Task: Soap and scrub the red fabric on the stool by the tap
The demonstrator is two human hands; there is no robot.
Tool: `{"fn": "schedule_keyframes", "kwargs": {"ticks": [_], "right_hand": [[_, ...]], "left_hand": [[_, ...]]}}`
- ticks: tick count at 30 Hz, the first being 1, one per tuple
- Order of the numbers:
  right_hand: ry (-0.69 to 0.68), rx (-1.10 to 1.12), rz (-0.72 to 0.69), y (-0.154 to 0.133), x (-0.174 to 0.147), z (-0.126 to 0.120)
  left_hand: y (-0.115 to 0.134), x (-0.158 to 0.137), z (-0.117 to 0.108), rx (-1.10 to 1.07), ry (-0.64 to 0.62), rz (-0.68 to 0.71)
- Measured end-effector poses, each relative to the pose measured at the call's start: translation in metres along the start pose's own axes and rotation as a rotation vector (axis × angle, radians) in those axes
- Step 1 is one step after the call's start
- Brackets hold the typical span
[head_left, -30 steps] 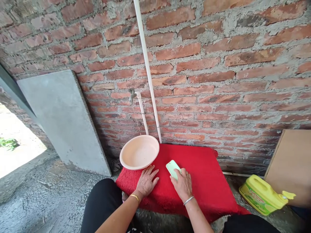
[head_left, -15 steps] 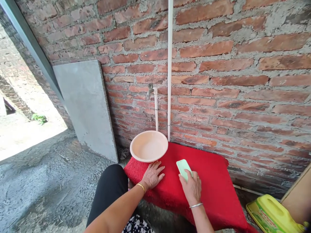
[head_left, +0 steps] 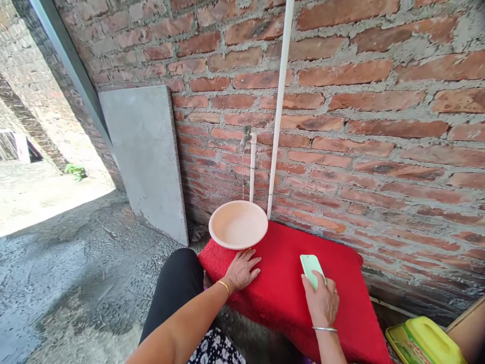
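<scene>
1. On the right part of the red cloth, the right hand is closed around the near end of a pale green block, thumb on one side, fingers on the other; the block's underside is hidden.
2. Compared with a moment ago, hand and block have shifted rightward, widening the gap to the peach basin; for the work in hand, this brings the block over a different stretch of cloth.
3. The left hand grips nothing: it stays flat on the cloth, fingers spread, just in front of the basin. Whether the fingertips touch it, I cannot tell.
4. Above the basin, a thin stream of water falls from the tap.
5. Farther out, a yellow jug stands beyond the cloth's right edge.
</scene>
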State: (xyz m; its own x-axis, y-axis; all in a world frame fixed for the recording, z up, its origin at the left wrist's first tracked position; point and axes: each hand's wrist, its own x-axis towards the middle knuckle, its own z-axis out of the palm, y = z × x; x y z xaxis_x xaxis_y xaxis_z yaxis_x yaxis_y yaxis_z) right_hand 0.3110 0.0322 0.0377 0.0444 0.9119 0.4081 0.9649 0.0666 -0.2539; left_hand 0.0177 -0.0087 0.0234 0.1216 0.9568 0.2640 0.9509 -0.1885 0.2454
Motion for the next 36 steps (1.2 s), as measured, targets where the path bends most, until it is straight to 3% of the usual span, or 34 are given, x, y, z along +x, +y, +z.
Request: {"fn": "schedule_keyframes", "kwargs": {"ticks": [5,7,9,11,15,17,19,25,27,30,34,36], "right_hand": [[-0.065,0.143,-0.292,-0.058,-0.039,0.009],[-0.097,0.133,-0.351,-0.067,-0.049,0.008],[-0.109,0.096,-0.325,-0.056,-0.049,0.005],[-0.082,0.051,-0.222,-0.027,-0.043,-0.003],[0.060,-0.005,-0.010,0.036,-0.027,-0.021],[0.110,0.021,-0.007,0.045,-0.028,-0.026],[0.109,0.086,-0.081,0.033,-0.038,-0.025],[-0.065,0.152,-0.347,-0.054,-0.083,-0.009],[-0.100,0.111,-0.367,-0.062,-0.087,-0.007],[-0.096,0.056,-0.317,-0.037,-0.079,-0.009],[-0.003,0.030,-0.139,0.020,-0.061,-0.019],[0.038,0.061,-0.078,0.034,-0.059,-0.024]], "left_hand": [[0.000,0.000,-0.002,0.017,0.004,0.006],[0.000,0.000,-0.002,0.020,0.005,0.011],[0.000,0.000,-0.002,0.018,0.005,0.013],[0.001,0.000,-0.003,0.010,0.006,0.011],[0.003,0.001,-0.003,-0.013,0.012,-0.001],[0.004,0.001,-0.004,-0.021,0.016,-0.007],[0.004,0.001,-0.005,-0.025,0.019,-0.009],[0.003,0.000,-0.005,-0.015,0.019,0.006],[0.003,0.000,-0.005,-0.013,0.019,0.006],[0.004,0.001,-0.005,-0.017,0.017,0.002],[0.005,0.001,-0.005,-0.031,0.012,-0.001],[0.004,0.001,-0.005,-0.037,0.012,-0.003]]}}
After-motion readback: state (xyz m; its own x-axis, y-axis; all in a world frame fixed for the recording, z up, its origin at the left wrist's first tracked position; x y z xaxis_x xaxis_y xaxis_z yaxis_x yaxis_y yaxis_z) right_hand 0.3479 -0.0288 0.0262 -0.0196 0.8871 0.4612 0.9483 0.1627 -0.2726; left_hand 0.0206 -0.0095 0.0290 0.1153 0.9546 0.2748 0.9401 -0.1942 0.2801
